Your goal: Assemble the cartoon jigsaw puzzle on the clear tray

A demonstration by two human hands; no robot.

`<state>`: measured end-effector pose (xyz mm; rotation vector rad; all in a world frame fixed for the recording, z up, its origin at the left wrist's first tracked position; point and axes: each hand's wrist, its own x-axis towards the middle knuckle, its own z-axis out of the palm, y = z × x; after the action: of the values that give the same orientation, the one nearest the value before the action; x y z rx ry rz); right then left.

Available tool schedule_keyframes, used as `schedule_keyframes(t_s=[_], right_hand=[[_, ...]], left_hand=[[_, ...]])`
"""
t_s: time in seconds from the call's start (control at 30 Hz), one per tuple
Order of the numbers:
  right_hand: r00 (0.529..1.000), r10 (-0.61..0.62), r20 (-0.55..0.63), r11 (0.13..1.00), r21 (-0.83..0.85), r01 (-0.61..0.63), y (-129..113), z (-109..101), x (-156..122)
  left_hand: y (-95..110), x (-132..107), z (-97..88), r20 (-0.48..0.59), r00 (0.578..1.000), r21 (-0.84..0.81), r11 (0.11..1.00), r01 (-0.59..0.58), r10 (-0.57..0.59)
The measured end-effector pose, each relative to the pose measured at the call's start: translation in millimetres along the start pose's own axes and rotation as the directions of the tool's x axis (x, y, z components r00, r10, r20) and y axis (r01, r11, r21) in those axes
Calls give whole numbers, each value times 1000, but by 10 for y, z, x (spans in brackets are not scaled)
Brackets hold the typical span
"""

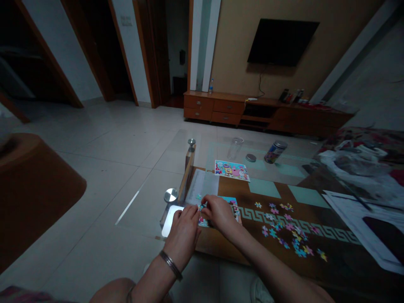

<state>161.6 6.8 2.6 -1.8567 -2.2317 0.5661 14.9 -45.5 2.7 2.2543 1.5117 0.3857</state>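
Observation:
A partly assembled jigsaw puzzle (204, 223) lies on the glass-topped table between my hands, its blue upper part showing beyond my right hand. My left hand (184, 227), with a bracelet at the wrist, rests palm down at the puzzle's left edge, its fingers lightly bent and lying against it. Over the puzzle, my right hand (219, 212) is closed in a pinch, with what looks like a small puzzle piece at its fingertips, mostly hidden. Loose puzzle pieces (288, 227) are scattered to the right. Beyond the hands lies a colourful cartoon picture card (232, 170).
A bright white flat object (170, 221) sits left of my left hand. Farther back are a clear plastic cup (235, 148), a round lid (251, 158) and a printed can (275, 152). Papers (356, 223) and plastic bags (350, 168) lie at the right.

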Motion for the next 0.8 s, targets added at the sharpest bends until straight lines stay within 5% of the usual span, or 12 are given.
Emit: schedule_keyframes(t_s=[0.53,0.67,0.8], right_hand=[[998,68,-18,998,3,-67,-71,65,3],[997,68,-22,976,211,-62,18,-8,48],[984,160,75,804,568,-173,133,-70,98]], left_hand=[[-52,44,9,44,999,-19,1000,-7,8],[-69,52,8,28,1000,-18,1000,-9,10],[-85,62,15,-33,998,-23,999,-46,45]])
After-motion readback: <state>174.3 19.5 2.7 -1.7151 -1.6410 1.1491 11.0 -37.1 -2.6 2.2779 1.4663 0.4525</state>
